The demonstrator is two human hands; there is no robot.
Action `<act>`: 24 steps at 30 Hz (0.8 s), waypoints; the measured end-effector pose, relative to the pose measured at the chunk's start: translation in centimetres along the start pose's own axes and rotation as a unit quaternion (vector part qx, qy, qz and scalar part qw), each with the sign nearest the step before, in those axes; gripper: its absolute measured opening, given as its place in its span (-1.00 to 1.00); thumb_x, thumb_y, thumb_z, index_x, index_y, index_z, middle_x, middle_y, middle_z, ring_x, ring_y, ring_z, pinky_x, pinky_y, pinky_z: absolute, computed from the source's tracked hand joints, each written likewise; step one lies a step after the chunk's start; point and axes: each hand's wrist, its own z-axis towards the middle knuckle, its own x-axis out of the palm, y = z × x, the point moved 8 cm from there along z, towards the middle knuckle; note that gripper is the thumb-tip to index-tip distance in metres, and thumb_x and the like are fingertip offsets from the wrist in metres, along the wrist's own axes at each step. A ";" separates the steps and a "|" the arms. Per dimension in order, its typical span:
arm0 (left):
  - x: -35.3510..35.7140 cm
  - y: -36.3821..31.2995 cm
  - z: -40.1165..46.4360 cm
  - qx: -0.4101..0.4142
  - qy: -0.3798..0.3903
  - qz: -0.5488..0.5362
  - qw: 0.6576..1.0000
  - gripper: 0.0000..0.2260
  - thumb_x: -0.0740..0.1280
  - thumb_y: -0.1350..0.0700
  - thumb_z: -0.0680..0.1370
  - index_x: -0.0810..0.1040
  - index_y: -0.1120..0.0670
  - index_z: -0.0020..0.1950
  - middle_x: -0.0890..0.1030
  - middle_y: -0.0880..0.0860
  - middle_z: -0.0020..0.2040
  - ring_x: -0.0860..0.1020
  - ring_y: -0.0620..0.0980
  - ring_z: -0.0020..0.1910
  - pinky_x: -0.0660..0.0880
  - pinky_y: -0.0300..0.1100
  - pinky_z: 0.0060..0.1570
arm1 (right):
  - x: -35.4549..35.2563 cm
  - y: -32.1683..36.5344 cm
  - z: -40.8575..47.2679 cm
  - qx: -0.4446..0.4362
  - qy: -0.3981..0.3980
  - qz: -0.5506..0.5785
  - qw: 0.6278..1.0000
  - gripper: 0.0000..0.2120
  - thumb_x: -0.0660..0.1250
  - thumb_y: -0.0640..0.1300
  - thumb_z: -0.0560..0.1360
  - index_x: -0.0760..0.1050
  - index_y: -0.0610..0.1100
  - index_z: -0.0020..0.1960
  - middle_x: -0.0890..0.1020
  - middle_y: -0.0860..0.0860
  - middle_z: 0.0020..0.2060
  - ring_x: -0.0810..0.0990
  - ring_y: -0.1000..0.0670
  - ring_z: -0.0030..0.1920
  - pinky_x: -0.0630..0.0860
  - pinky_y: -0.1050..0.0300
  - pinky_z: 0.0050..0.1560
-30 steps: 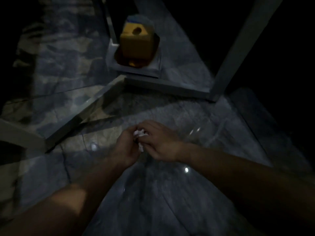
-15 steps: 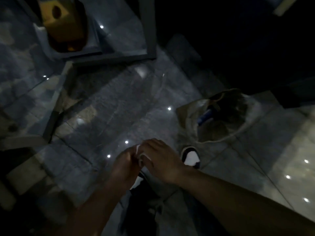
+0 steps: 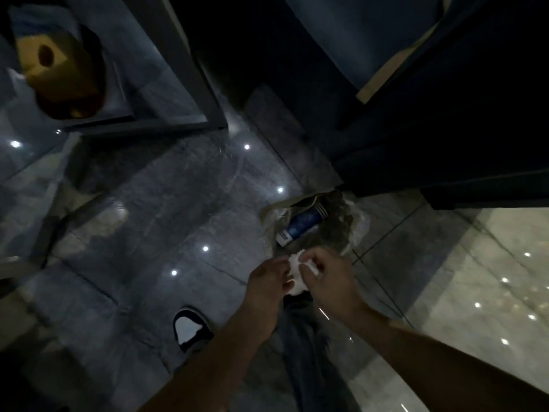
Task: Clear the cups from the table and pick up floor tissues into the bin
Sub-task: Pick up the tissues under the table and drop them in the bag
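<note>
The tissue is a crumpled white wad held between both hands, just short of the bin and a little nearer the camera than its rim. The left hand pinches its near side with fingers closed on it; the right hand grips the far side, a second scrap showing white at its fingertips. Inside the bin, on its clear liner, a blue cup lies on its side, so at least one cup is already cleared.

A second ago the hands were bunching the wad over bare floor by the desk frame, with no bin in view; half a second ago the bin had come in at the right, well apart from the hands. Now the hands are nearly at its rim. The pickup looks done and the carry almost so; what remains is to bring the wad over the opening and let go.

A shoe stands on the tiles to the left. A yellow box sits under the desk, far off at top left. Whether more tissues lie on the floor cannot be told in this dim light.
</note>
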 end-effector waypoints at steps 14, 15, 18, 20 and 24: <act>5.8 -2.0 0.9 -0.020 -0.027 -0.114 0.993 -0.69 0.20 0.23 0.64 0.46 0.28 0.36 0.59 0.16 0.09 0.55 0.12 0.24 0.44 -0.07 0.28 | -2.7 -7.2 4.6 0.189 0.062 0.112 0.974 -0.69 0.38 -0.31 0.43 0.53 -0.09 0.14 0.63 -0.03 0.05 0.63 0.00 0.03 0.59 0.08 0.06; 5.2 -2.0 0.7 -0.003 -0.034 -0.102 0.994 -0.71 0.21 0.23 0.63 0.48 0.28 0.33 0.60 0.13 0.00 0.60 0.08 0.10 0.51 -0.11 0.16 | -2.9 -6.9 4.5 0.188 0.061 0.109 0.974 -0.70 0.39 -0.31 0.42 0.54 -0.06 0.11 0.63 -0.02 0.02 0.63 0.00 0.01 0.60 0.04 0.07; 3.1 -2.7 -1.0 0.065 -0.053 -0.048 0.995 -0.73 0.21 0.24 0.63 0.50 0.32 0.28 0.58 0.05 -0.14 0.56 -0.07 -0.19 0.56 -0.35 -0.24 | -4.0 -5.5 4.0 0.167 0.052 0.073 0.982 -0.77 0.38 -0.33 0.43 0.55 -0.04 -0.02 0.63 0.08 -0.17 0.62 0.10 -0.14 0.56 0.27 -0.06; 1.3 -3.4 -2.9 0.085 -0.086 -0.017 0.993 -0.78 0.22 0.26 0.62 0.53 0.33 0.20 0.58 0.07 -0.19 0.55 -0.06 -0.25 0.54 -0.35 -0.31 | -5.1 -3.7 3.3 0.154 0.062 0.027 0.986 -0.85 0.38 -0.28 0.45 0.57 -0.07 -0.06 0.59 0.14 -0.26 0.55 0.21 -0.24 0.42 0.48 -0.27; -2.8 -6.2 -8.5 0.123 -0.155 0.045 0.979 -0.87 0.34 0.25 0.56 0.61 0.18 -0.17 0.60 0.10 -0.32 0.55 -0.02 -0.34 0.52 -0.22 -0.28 | -7.1 1.1 1.8 0.114 0.079 0.007 0.990 -0.87 0.35 -0.24 0.47 0.58 -0.09 -0.23 0.63 0.00 -0.34 0.57 0.04 -0.30 0.49 0.17 -0.24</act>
